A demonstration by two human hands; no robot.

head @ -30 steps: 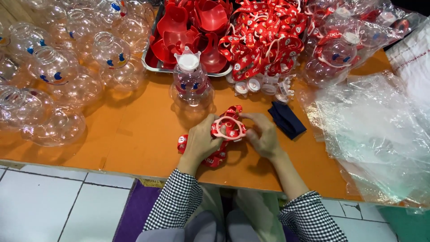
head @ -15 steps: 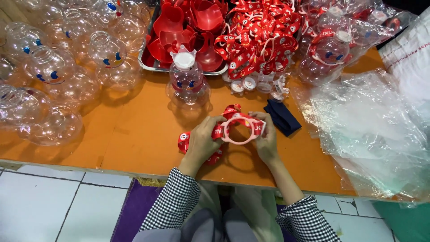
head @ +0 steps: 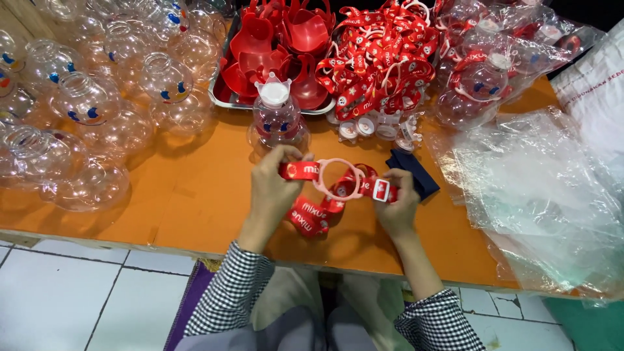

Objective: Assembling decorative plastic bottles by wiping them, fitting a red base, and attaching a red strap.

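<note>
I hold a red strap with a pale pink ring (head: pixel 338 177) stretched between both hands above the orange table (head: pixel 195 214). My left hand (head: pixel 276 184) pinches the strap's left end, and my right hand (head: pixel 396 201) grips its right end at a small white buckle. More of the red strap (head: pixel 311 216) lies bunched on the table below the ring. Just beyond my hands stands a clear round bottle (head: pixel 277 120) with a white crown-shaped cap.
Several clear round bottles with blue dots (head: pixel 84 117) crowd the left. A metal tray (head: pixel 224 91) holds red plastic parts, beside a heap of red straps (head: pixel 377 58). Small white caps (head: pixel 367 127), a dark blue cloth (head: pixel 416 175) and clear plastic bags (head: pixel 539 188) lie right.
My hands have lifted the strap off the table and pulled it out sideways, so the pink ring now shows open between them.
</note>
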